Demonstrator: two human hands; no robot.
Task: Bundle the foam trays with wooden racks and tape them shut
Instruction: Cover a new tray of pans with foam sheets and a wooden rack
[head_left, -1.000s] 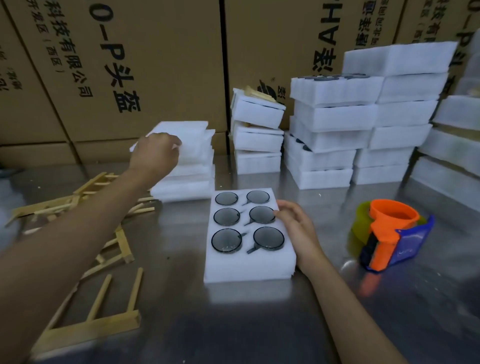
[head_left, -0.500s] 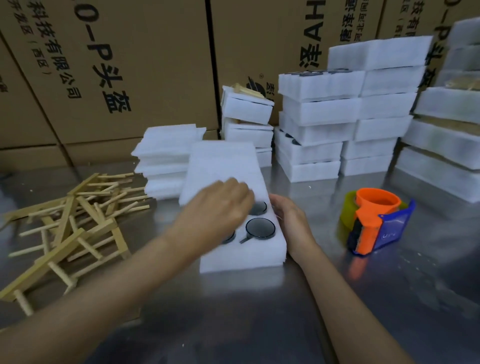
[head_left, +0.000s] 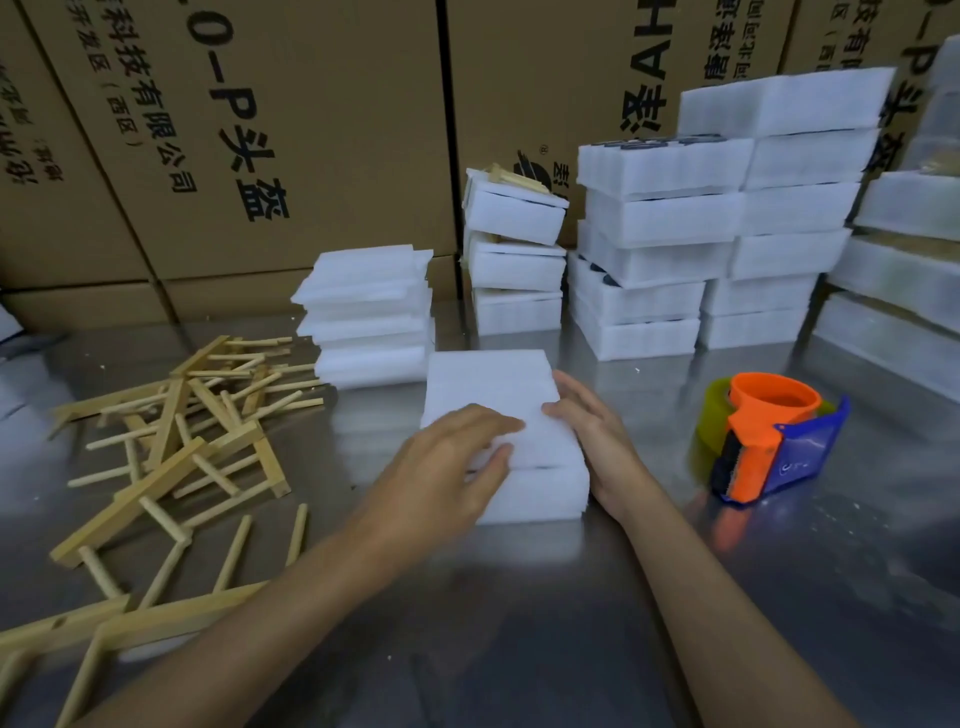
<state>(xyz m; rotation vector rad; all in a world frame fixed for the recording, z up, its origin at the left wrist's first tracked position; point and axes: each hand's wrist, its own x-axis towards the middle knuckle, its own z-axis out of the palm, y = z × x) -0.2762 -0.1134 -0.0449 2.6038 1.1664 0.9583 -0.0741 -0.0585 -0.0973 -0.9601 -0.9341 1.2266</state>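
Note:
A white foam tray (head_left: 530, 493) lies in the middle of the steel table, with a white foam lid sheet (head_left: 488, 384) lying flat on top and hiding its contents. My left hand (head_left: 447, 467) rests on the near left part of the lid, fingers straight, thumb at the lid's front edge. My right hand (head_left: 597, 441) lies against the tray's right side with straight fingers. A loose pile of wooden racks (head_left: 182, 431) lies to the left. An orange and blue tape dispenser (head_left: 769, 441) stands to the right.
A stack of foam lid sheets (head_left: 363, 317) sits behind the tray. Taped foam bundles (head_left: 514, 260) and taller stacks of foam trays (head_left: 727, 218) stand at the back and right. Cardboard boxes (head_left: 260, 130) wall off the far edge of the table (head_left: 571, 623).
My left hand brought a foam sheet from the back stack and laid it over the tray, covering the round dark pieces. My right hand stayed at the tray's right side.

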